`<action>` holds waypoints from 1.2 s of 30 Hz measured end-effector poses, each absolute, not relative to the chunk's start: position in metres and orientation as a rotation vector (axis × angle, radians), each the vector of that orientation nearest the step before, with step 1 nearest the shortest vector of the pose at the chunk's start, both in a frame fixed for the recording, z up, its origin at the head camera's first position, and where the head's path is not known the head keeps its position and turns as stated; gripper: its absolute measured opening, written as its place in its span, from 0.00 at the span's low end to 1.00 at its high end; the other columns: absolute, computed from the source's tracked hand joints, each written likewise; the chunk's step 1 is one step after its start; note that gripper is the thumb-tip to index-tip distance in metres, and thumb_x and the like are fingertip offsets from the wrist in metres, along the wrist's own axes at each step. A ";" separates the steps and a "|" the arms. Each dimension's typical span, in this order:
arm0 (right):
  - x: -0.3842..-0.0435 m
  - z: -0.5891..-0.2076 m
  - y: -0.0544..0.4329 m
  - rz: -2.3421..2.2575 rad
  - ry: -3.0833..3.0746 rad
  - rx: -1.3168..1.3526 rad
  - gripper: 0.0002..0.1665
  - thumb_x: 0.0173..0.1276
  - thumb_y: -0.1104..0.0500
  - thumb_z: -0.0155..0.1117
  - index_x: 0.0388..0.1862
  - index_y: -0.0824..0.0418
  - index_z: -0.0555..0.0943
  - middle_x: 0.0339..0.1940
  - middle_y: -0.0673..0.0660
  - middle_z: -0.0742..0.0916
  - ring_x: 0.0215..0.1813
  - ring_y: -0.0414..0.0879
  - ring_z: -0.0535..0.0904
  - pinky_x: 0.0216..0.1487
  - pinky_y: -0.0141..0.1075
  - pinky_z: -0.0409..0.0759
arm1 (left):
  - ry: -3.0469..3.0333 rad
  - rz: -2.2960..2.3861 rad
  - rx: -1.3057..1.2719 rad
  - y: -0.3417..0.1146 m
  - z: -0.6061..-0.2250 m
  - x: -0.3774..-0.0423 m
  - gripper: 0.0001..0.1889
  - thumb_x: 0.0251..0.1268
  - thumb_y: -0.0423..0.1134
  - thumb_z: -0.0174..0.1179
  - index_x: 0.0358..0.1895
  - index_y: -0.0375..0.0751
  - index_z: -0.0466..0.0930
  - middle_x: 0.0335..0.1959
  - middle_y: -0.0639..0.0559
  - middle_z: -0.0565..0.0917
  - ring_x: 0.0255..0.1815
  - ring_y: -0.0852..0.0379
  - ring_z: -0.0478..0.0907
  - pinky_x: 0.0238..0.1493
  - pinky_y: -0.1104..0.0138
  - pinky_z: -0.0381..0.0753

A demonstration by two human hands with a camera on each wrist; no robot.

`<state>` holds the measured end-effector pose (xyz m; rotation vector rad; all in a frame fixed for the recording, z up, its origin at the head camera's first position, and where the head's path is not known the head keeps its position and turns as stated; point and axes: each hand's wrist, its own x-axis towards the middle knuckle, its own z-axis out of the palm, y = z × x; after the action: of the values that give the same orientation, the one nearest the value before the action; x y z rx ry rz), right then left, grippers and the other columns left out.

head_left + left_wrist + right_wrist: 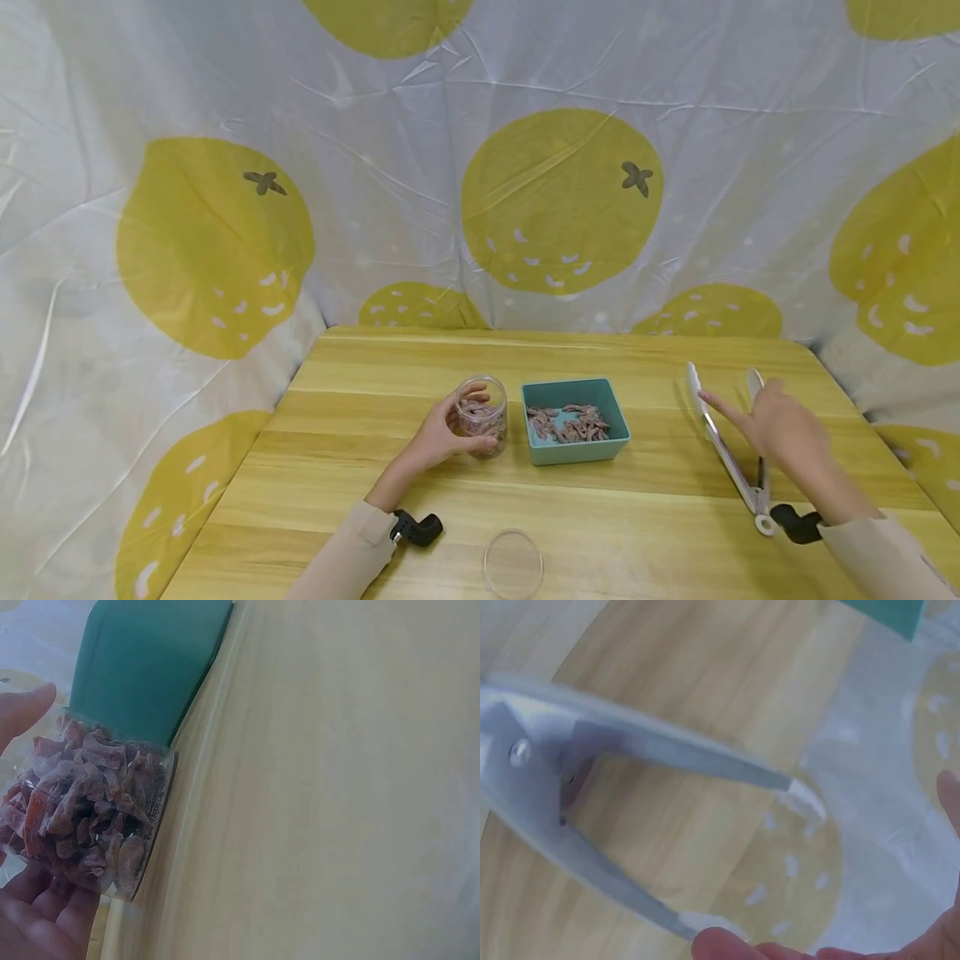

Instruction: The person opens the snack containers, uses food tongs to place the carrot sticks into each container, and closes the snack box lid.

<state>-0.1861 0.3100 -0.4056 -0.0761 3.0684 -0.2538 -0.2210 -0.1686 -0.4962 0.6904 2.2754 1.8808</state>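
Observation:
My left hand [437,433] holds an open clear jar [483,427] upright on the table, thumb and fingers curled round its sides. Brownish-pink, dusted dried strips [86,799] fill much of the jar in the left wrist view. Just right of it stands a teal rectangular box [577,454] with more of the same strips [588,421] on its bottom. At the right, my right hand [787,437] is over metal tongs [726,458], thumb and fingers spread apart. The tongs' arms stand apart with pale tips. In the right wrist view, fingertips [724,945] overlap one tip; contact is unclear.
A round clear lid [513,564] lies on the wooden table [375,367] near its front edge. Behind the table hangs a white cloth [390,217] printed with yellow lemons, which also comes round both sides.

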 end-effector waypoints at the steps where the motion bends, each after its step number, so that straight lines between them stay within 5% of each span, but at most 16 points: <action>1: -0.186 -0.403 0.305 -0.382 3.060 0.025 0.52 0.75 0.30 0.44 0.52 0.84 0.60 0.16 0.59 0.69 0.13 0.47 0.63 0.14 0.37 0.62 | 2.275 1.882 0.691 -0.169 -0.496 -0.221 0.43 0.53 0.28 0.75 0.73 0.37 0.64 0.67 0.34 0.73 0.62 0.49 0.75 0.57 0.67 0.76; 2: -0.185 -0.401 0.301 -0.476 3.059 0.101 0.59 0.69 0.22 0.43 0.46 0.85 0.59 0.15 0.59 0.70 0.12 0.48 0.64 0.14 0.38 0.63 | 2.276 1.881 0.691 -0.169 -0.496 -0.221 0.43 0.53 0.28 0.75 0.73 0.37 0.64 0.67 0.34 0.73 0.62 0.49 0.75 0.57 0.67 0.76; 5: -0.181 -0.397 0.291 -0.519 3.058 0.119 0.65 0.67 0.20 0.42 0.56 0.87 0.57 0.11 0.58 0.71 0.11 0.50 0.66 0.13 0.39 0.63 | 2.276 1.879 0.689 -0.169 -0.495 -0.221 0.43 0.53 0.28 0.75 0.73 0.38 0.64 0.67 0.34 0.73 0.62 0.49 0.75 0.57 0.66 0.76; 10: -0.173 -0.393 0.275 -0.629 3.096 0.033 0.61 0.69 0.23 0.46 0.65 0.82 0.57 0.11 0.56 0.71 0.10 0.50 0.67 0.13 0.40 0.65 | 2.282 1.878 0.687 -0.169 -0.496 -0.220 0.43 0.53 0.28 0.75 0.73 0.38 0.64 0.67 0.35 0.73 0.62 0.49 0.75 0.58 0.67 0.76; 18: -0.162 -0.400 0.242 -0.805 3.191 -0.143 0.47 0.68 0.30 0.60 0.56 0.74 0.70 0.35 0.61 0.81 0.24 0.47 0.74 0.22 0.39 0.72 | 2.293 1.876 0.689 -0.168 -0.497 -0.221 0.43 0.53 0.29 0.76 0.73 0.39 0.64 0.66 0.36 0.73 0.63 0.50 0.75 0.58 0.66 0.76; 26: -0.140 -0.415 0.198 -1.035 3.274 -0.389 0.33 0.59 0.41 0.76 0.48 0.64 0.76 0.34 0.51 0.79 0.35 0.45 0.78 0.30 0.35 0.79 | 2.287 1.877 0.697 -0.168 -0.497 -0.221 0.43 0.53 0.28 0.75 0.73 0.39 0.64 0.67 0.36 0.73 0.63 0.49 0.74 0.58 0.66 0.76; 36: -0.110 -0.436 0.149 -1.221 3.075 -0.788 0.30 0.54 0.42 0.80 0.48 0.53 0.76 0.36 0.39 0.76 0.35 0.33 0.72 0.32 0.32 0.80 | 2.292 1.867 0.679 -0.169 -0.497 -0.221 0.43 0.53 0.28 0.75 0.73 0.39 0.64 0.67 0.36 0.73 0.63 0.49 0.74 0.58 0.66 0.76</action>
<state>-0.1100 0.1489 -0.4357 -0.7880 3.0752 -1.2205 -0.2205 -0.1688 -0.4968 0.6792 2.2923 1.8673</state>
